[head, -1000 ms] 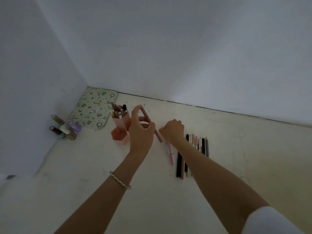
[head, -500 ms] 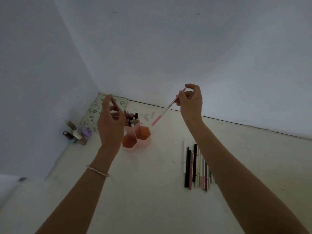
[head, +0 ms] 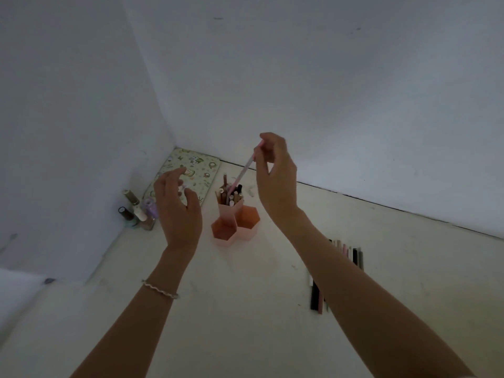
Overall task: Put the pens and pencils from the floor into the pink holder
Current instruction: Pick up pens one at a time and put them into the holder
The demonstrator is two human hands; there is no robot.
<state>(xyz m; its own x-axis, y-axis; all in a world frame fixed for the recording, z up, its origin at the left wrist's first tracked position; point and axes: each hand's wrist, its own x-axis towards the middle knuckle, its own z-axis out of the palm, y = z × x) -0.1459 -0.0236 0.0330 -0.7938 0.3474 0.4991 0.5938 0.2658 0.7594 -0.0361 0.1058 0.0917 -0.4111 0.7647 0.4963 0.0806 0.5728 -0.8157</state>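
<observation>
One pink holder (head: 236, 227) of three hexagonal cells stands on the pale floor (head: 245, 309). Its tallest cell holds a cluster of pens (head: 224, 192) too crowded to count. The right hand (head: 275, 175) pinches one pink pen (head: 245, 170), its lower end among them — the left hand (head: 178, 211) hovers beside, fingers loose, holding nothing. Four small bottles (head: 139, 211) and one patterned pad (head: 196, 167) sit in the white-walled corner. The right forearm hides part of the row of pens (head: 351, 252) on the floor.
</observation>
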